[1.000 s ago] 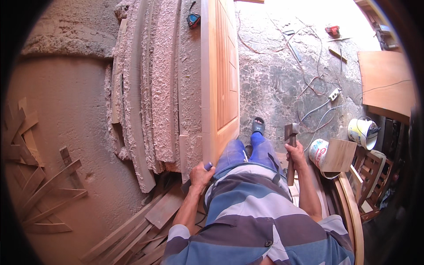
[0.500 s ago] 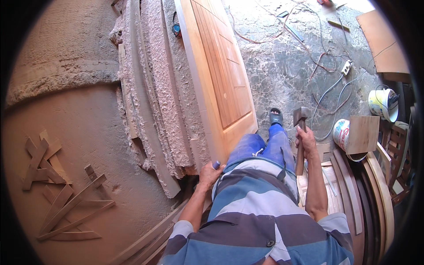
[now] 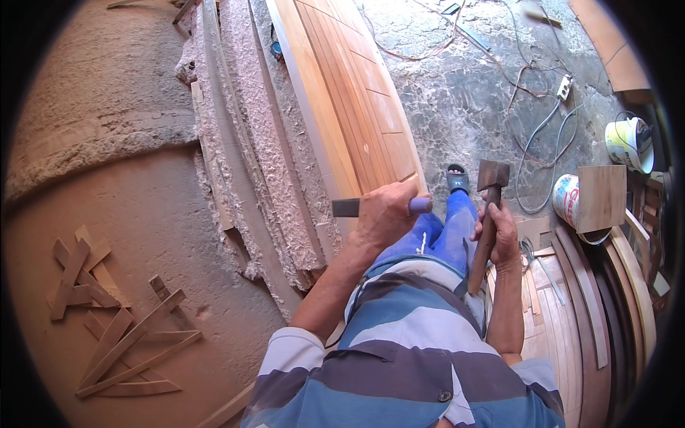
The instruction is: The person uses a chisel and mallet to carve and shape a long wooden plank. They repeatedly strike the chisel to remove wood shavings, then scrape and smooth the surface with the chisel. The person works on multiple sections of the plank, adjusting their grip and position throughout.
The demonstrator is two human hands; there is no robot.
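Note:
My left hand (image 3: 385, 217) is closed round a chisel (image 3: 347, 207) just over the near end of a wooden panelled door (image 3: 335, 107). The chisel's flat dark blade points left and its purple handle end sticks out to the right. Whether the hand or blade touches the door I cannot tell. In front of my right thigh, my right hand (image 3: 504, 232) grips the wooden shaft of a hammer (image 3: 494, 175) high up, with the blocky head upward and the shaft slanting down toward me.
Rough sawdust-covered planks (image 3: 250, 114) lie left of the door. Thin wood offcuts (image 3: 135, 342) are scattered at lower left. Cords and a power strip (image 3: 564, 87) lie on the concrete floor. Two buckets (image 3: 567, 196) and curved boards (image 3: 581, 299) stand on the right.
My left hand has come up and rightward from beside my hip, with the chisel's blade now showing. My right hand still holds the hammer. The view has shifted slightly.

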